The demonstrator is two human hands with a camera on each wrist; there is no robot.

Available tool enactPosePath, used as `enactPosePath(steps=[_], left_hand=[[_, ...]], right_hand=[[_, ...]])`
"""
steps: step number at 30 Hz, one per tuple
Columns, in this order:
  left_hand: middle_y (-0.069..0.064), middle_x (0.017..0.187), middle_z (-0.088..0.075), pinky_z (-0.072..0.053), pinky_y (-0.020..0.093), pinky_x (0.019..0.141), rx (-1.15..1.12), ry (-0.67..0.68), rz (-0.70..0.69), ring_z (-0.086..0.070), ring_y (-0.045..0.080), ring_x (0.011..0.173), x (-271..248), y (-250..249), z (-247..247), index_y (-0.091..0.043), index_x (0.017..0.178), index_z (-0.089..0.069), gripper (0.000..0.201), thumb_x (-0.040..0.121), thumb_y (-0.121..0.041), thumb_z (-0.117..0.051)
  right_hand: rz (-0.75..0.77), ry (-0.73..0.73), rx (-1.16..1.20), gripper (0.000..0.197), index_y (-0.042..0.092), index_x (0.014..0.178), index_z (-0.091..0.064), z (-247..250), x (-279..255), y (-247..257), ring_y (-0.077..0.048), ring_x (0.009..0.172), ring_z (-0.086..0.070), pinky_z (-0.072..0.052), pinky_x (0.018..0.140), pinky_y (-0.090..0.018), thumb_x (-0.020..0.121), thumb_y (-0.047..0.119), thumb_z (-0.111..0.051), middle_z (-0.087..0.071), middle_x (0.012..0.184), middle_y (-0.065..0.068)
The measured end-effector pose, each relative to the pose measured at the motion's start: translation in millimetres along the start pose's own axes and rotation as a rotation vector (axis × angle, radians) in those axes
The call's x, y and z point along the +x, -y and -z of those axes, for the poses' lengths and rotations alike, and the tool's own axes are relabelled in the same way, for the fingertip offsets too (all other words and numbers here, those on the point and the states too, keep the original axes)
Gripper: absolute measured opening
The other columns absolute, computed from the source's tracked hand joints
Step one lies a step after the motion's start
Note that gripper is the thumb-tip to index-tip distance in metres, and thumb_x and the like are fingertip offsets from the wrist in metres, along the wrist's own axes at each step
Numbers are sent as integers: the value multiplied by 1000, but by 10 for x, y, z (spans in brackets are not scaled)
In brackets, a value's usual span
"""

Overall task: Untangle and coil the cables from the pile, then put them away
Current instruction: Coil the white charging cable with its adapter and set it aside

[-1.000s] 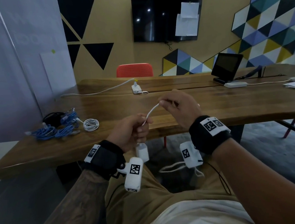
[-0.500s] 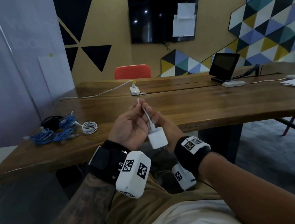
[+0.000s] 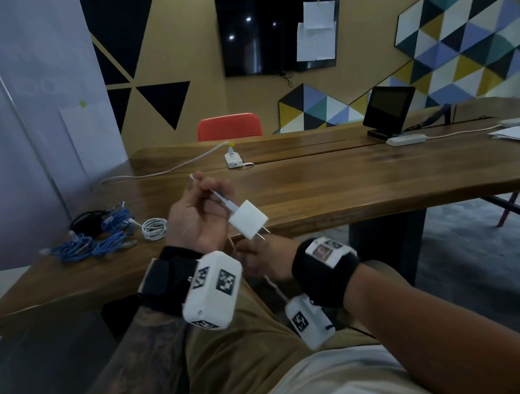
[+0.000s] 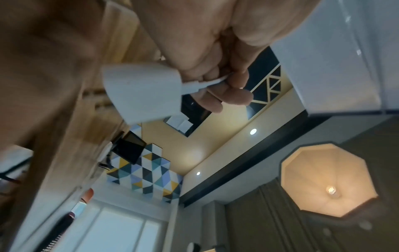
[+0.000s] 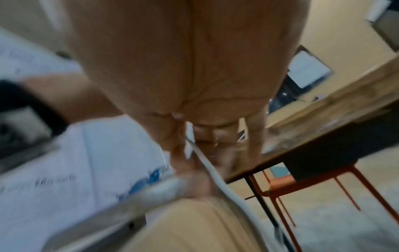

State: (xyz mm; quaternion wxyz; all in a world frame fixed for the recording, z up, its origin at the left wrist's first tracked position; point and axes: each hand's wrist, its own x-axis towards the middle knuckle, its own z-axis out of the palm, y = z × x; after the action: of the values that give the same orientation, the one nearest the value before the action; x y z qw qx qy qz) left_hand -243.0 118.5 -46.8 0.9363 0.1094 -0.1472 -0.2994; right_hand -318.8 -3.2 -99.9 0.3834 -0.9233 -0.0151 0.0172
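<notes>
The right hand (image 3: 259, 259) is partly hidden behind the white plug block (image 3: 249, 222) and the left wrist cam in the head view, so its fingers can't be seen there. Right wrist pic is very blurry; the white cable (image 5: 207, 163) runs by the fingers, but the grip isn't clear. The cable's lower end drops behind the legs. The pile (image 3: 98, 236) on the worktop (image 3: 346, 189) is too small to count cables.

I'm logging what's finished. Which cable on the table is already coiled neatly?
The small white cable, wound into a tidy round coil beside the blue cables. The blue ones lie in loose tangled bunches with the black cable behind.
</notes>
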Motion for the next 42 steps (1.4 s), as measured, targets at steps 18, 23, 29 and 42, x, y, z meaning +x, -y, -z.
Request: enactPosePath(steps=[18,23,29,42], left_hand=[[8,87,-71,-53,40,85,575,-110,149,-72,23,95,59,-84,243,-11,88,-58,28,104,-12,-35],[8,83,-69,-60,38,80,530,-133,251,-73,22,86,-3,-42,159,-10,86,-58,28,102,-12,-36],[13,75,-66,-58,35,65,878,29,233,-68,23,68,-90,155,125,-3,91,-59,21,99,-3,-39],[0,65,-39,-30,30,58,896,275,269,-30,12,54,-242,325,-7,-11,85,-59,27,95,-22,-36]], right_hand=[[207,-351,-422,18,29,100,-73,555,-456,298,-13,81,-60,-51,75,-35,93,38,-60,-69,87,5],[276,-477,-565,17,26,101,-74,679,-522,356,-2,64,-45,-34,60,-23,94,33,-60,-54,74,14],[349,-581,-664,14,29,98,-72,693,-562,424,-6,71,-46,-30,60,-21,93,33,-60,-48,77,16],[197,-415,318,19,12,112,-71,755,-448,56,-12,60,-52,-41,51,-17,102,17,-55,-67,72,11]])
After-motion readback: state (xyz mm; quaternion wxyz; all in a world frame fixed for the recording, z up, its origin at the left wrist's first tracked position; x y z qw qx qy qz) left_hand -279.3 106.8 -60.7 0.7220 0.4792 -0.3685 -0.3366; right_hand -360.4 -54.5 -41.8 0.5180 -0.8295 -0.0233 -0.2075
